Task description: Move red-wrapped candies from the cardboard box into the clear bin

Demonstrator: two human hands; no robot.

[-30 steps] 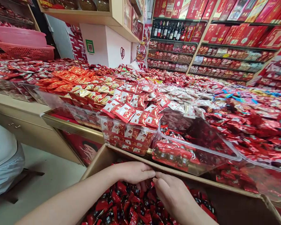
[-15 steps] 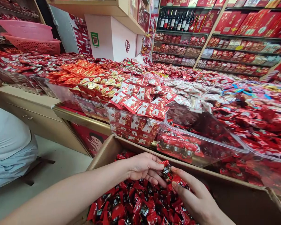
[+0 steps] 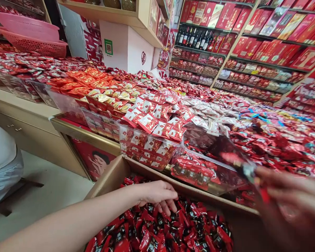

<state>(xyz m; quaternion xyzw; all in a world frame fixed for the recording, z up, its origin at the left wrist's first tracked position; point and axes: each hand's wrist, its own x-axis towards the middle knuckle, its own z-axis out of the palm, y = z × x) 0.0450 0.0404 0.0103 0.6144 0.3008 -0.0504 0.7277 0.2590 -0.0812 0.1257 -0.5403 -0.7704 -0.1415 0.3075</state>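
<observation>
My left hand (image 3: 160, 196) hangs over the cardboard box (image 3: 103, 183), palm down. Its fingers are loosely bent and apart, and I see nothing held in them. Below it lies a heap of red-and-black wrapped candies (image 3: 157, 227). At the right, my right hand (image 3: 291, 192) is smeared by motion above the box's far side. Its thumb and fingers pinch a wrapped candy (image 3: 248, 171), also blurred, beside the clear plastic bin (image 3: 223, 180). Inside that bin, similar candies (image 3: 193, 169) are stacked in rows.
Another clear bin (image 3: 149, 148) holds red-and-white packets, with more heaped bins along the counter. Pink baskets (image 3: 34, 42) stand at the far left. A seated person (image 3: 2, 157) is at the left edge. Shelves of bottles (image 3: 191, 36) and red boxes line the back.
My right hand has swung right and up toward the clear bin with the candy, away from my left hand. My left hand's fingers have come off the candy and droop over the heap.
</observation>
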